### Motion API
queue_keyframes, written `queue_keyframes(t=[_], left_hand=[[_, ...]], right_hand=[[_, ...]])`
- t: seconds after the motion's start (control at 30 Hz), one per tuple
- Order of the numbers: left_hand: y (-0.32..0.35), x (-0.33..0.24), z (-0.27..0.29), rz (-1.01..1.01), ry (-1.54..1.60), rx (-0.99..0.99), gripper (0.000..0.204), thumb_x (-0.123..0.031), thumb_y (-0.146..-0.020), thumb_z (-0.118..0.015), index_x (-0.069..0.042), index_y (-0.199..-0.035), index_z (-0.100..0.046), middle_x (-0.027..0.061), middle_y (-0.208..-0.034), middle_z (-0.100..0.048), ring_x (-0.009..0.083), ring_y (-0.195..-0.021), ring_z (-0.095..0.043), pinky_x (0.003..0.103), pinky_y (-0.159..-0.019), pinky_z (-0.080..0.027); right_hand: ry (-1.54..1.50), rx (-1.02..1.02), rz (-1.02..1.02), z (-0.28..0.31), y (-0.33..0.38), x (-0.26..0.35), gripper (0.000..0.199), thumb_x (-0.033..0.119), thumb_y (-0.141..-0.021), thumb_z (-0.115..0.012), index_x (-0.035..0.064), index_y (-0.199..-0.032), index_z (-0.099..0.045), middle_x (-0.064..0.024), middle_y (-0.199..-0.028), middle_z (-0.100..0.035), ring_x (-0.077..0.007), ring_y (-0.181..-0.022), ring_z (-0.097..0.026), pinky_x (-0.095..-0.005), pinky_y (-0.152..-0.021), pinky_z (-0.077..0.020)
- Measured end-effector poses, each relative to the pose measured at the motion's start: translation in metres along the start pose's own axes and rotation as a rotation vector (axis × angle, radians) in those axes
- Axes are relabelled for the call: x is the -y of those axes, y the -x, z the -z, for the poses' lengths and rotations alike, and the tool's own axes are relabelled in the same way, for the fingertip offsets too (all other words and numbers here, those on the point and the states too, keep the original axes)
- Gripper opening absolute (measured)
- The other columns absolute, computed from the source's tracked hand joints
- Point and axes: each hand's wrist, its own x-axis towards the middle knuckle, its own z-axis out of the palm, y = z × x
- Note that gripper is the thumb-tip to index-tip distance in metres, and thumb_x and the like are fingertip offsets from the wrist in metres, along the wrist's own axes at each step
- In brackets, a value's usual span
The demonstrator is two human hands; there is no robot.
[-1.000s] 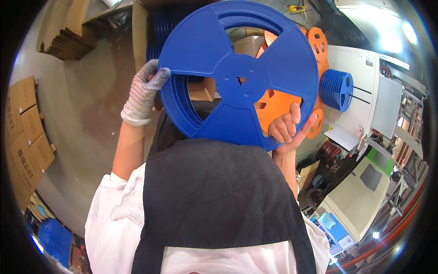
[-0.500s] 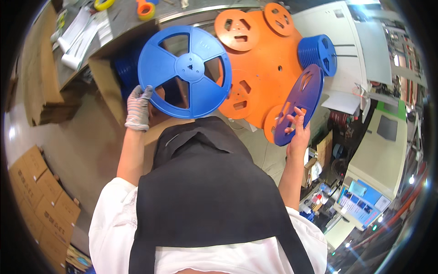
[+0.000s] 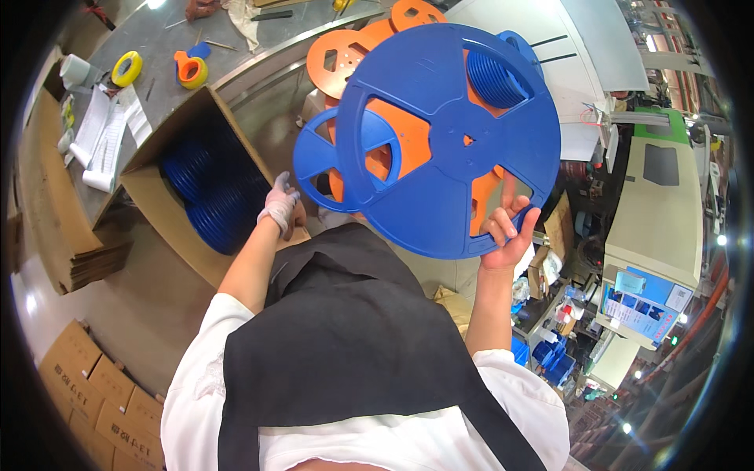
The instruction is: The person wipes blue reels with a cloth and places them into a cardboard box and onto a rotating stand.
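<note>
My bare right hand (image 3: 506,231) grips the lower right rim of a large blue reel flange (image 3: 393,192), a spoked disc with cut-out windows, held up face-on in front of me. My gloved left hand (image 3: 281,206) is beside the left edge of another blue reel flange (image 3: 314,153), its fingers apart; whether they touch the rim is hard to tell. That second flange lies over an orange round seat, partly hidden by the held one. Behind both spreads an orange turntable (image 3: 412,137) with round orange seats (image 3: 334,59). A stack of blue flanges (image 3: 495,78) shows through a window.
At the left stands an open cardboard box (image 3: 161,224) with rows of blue flanges (image 3: 224,216) inside. Beyond it, a grey workbench (image 3: 165,47) carries tape rolls (image 3: 126,69) and papers (image 3: 98,141). Stacked cartons (image 3: 110,385) stand lower left; a beige machine (image 3: 656,212) is at right.
The right-hand flange has swung from edge-on to face-on and moved left. My left hand has come off the face of its flange, which now sits farther away over the turntable. The view has shifted.
</note>
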Motion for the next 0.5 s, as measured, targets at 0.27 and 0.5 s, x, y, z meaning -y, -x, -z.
queue_keyframes(t=[0.27, 0.5], left_hand=[[0.071, 0.074, 0.073, 0.017, 0.152, -0.229, 0.046, -0.003, -0.084, -0.057, -0.005, -0.13, -0.047, 0.0153, -0.125, -0.057, 0.025, -0.115, -0.054, 0.032, -0.098, -0.042], [0.112, 0.127, 0.114, -0.043, 0.309, -0.426, 0.04, -0.003, -0.087, -0.059, -0.006, -0.126, -0.051, 0.01, -0.123, -0.056, 0.0199, -0.113, -0.052, 0.03, -0.096, -0.042]], right_hand=[[-0.005, -0.004, -0.21, -0.014, -0.026, -0.051, 0.037, 0.035, -0.096, -0.049, 0.0, -0.104, -0.058, -0.017, -0.151, -0.024, -0.0089, -0.049, -0.046, -0.0198, -0.04, -0.0336], [0.019, -0.007, -0.375, -0.03, -0.03, -0.094, 0.041, 0.038, -0.097, -0.048, 0.0003, -0.109, -0.058, -0.0163, -0.152, -0.021, -0.0098, -0.051, -0.047, -0.0198, -0.043, -0.0353]])
